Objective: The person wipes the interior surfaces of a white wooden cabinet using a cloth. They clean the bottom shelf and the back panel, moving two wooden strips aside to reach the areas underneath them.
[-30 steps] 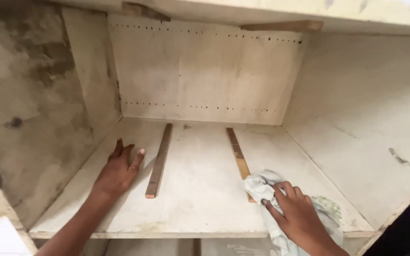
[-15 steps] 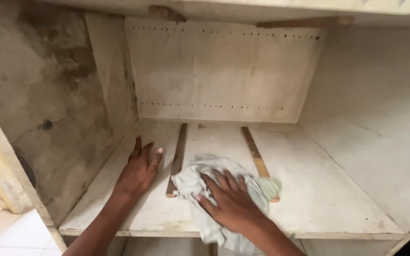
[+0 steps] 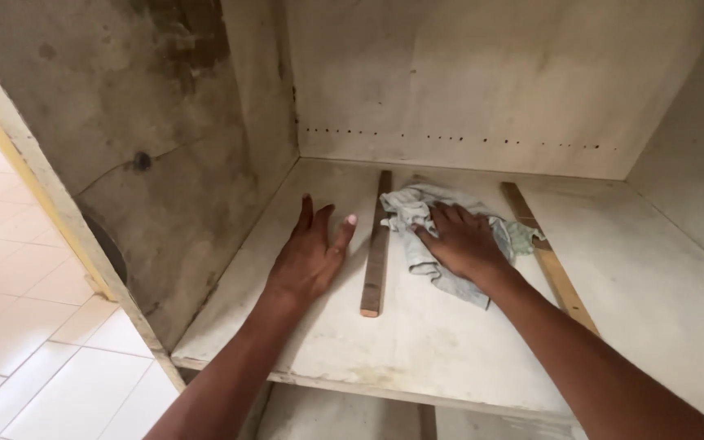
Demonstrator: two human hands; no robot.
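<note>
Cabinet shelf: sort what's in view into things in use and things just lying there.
In use:
- cloth, crumpled, pressed flat under the right hand
- shelf board, with the left hand resting flat on it

Just there:
- left wooden strip, between the hands
- right wooden strip, partly under the cloth
- stained side panel
- tiled floor

Wood strips (image 3: 376,253) — shelf (image 3: 417,342) obstacles
</note>
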